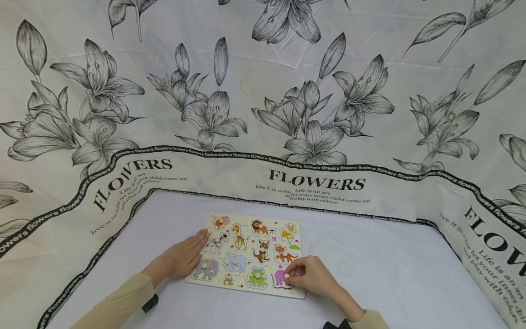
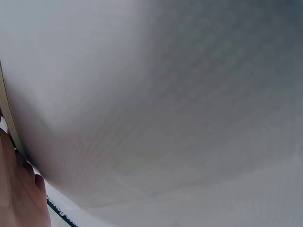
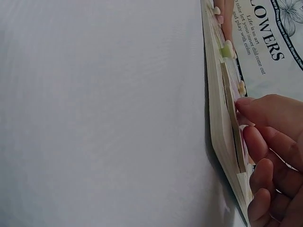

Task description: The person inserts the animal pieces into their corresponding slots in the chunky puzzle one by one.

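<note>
A wooden animal puzzle board [image 1: 242, 284] lies on the white cloth, its pieces fitted with small knobs. My right hand [image 1: 314, 276] pinches the knob of a purple animal puzzle piece [image 1: 279, 278] at the near right corner. In the right wrist view, the edge of that piece [image 3: 230, 109] stands proud of the board, beside the thumb and forefinger of my right hand [image 3: 279, 142]. Against the board's left edge rests my left hand [image 1: 186, 253], fingers extended. Only part of the left hand [image 2: 21, 194] shows in the left wrist view.
Elephant [image 1: 205, 269], rhino [image 1: 235, 263], frog [image 1: 256, 277] and several other animal pieces sit in the board. White cloth [image 1: 370, 265] spreads around it. Behind rises a flower-printed fabric [image 1: 230, 178] with black lettered bands.
</note>
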The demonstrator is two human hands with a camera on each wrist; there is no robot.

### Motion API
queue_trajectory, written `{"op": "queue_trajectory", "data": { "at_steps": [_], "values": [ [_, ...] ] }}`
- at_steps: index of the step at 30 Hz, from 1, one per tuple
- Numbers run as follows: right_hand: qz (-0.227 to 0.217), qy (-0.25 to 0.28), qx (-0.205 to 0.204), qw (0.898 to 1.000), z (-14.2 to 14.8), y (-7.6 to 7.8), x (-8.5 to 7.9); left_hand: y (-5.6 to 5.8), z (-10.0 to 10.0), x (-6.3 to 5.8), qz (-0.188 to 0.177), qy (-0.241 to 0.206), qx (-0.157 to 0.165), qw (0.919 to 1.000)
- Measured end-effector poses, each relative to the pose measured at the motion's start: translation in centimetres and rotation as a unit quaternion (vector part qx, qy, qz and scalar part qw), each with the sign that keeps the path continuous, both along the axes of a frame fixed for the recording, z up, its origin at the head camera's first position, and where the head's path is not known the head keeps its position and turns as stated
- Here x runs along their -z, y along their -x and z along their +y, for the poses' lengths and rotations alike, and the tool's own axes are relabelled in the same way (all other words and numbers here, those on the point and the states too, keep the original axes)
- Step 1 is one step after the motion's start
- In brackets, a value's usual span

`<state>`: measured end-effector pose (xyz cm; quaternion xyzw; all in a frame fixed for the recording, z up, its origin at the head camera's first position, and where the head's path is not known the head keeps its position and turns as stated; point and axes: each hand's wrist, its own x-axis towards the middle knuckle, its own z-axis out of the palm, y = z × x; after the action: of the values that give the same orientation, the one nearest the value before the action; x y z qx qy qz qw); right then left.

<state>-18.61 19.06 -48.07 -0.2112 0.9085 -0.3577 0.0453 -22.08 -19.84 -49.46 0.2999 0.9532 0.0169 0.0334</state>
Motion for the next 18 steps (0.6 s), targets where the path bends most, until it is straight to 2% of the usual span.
{"op": "queue_trajectory", "data": {
  "at_steps": [18],
  "values": [
    [0.005,-0.012,0.007,1.000,-0.23,-0.41,-0.09,-0.05,-0.03,-0.11,0.002,0.003,0.002,1.0000]
  ]
}}
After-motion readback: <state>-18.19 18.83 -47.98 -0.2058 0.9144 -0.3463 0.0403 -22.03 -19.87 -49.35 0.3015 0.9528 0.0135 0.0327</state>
